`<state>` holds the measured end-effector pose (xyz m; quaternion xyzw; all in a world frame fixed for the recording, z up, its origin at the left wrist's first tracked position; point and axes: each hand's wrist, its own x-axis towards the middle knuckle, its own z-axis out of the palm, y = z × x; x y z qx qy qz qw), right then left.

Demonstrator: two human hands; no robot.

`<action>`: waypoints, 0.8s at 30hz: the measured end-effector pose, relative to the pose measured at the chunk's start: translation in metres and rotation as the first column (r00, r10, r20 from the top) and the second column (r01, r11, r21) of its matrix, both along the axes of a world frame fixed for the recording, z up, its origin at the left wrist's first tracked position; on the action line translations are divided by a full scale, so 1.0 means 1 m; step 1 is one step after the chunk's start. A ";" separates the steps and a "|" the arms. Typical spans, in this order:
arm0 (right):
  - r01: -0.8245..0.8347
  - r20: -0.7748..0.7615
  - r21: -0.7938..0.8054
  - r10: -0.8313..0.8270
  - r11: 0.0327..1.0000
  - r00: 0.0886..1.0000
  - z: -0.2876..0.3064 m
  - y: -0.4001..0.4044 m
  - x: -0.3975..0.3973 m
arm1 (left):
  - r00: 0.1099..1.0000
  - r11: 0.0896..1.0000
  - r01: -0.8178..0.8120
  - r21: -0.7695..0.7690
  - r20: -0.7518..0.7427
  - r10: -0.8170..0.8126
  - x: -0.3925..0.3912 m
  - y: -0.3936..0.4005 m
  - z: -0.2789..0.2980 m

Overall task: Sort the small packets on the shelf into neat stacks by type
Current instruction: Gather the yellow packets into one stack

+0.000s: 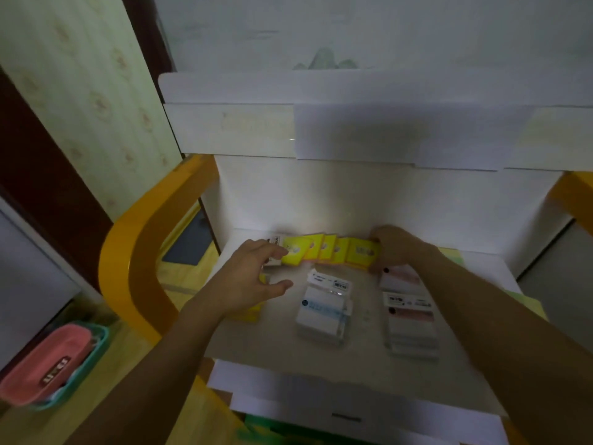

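At the back of the white shelf [362, 358], against its rear wall, I see a row of yellow packets [330, 252] fanned out and overlapping, standing tilted. My right hand [393, 248] curls around the right end of that row, fingers over the top of the last yellow packet and thumb low at its front, so it grips the row's end. My left hand [256, 277] hovers at the row's left end with fingers and thumb spread apart and lightly bent; the fingertips are just beside the first yellow packet, but the blur keeps me from telling whether they touch it. A white packet with dark print [275, 243] sits at the far left of the row, partly behind my left fingers. More yellow [250, 313] shows under my left wrist, on the shelf.

In the middle of the shelf lies a stack of white packets with blue print [324, 311]. To its right lies a stack of white-and-pink packets [410, 322], partly covered by my right forearm.

The shelf has orange curved side frames [141, 252]. Down on the floor at left sits a teal basket [93, 358] with a pink item [48, 367] in it.
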<state>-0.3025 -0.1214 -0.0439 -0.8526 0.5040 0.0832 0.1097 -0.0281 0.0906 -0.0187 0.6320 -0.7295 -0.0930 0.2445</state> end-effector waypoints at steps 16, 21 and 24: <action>0.232 0.161 -0.247 -0.197 0.941 0.967 0.059 0.081 -0.039 | 0.924 0.900 -0.247 0.359 0.367 0.107 -0.003 -0.109 -0.001; 0.300 0.397 -0.318 -0.162 0.899 0.904 0.064 0.114 -0.062 | 0.848 0.861 -0.366 0.352 0.508 0.153 -0.021 -0.122 -0.011; 0.356 0.502 -0.383 -0.131 0.852 0.855 0.065 0.128 -0.072 | 0.855 0.841 -0.389 0.376 0.487 0.177 -0.028 -0.128 -0.012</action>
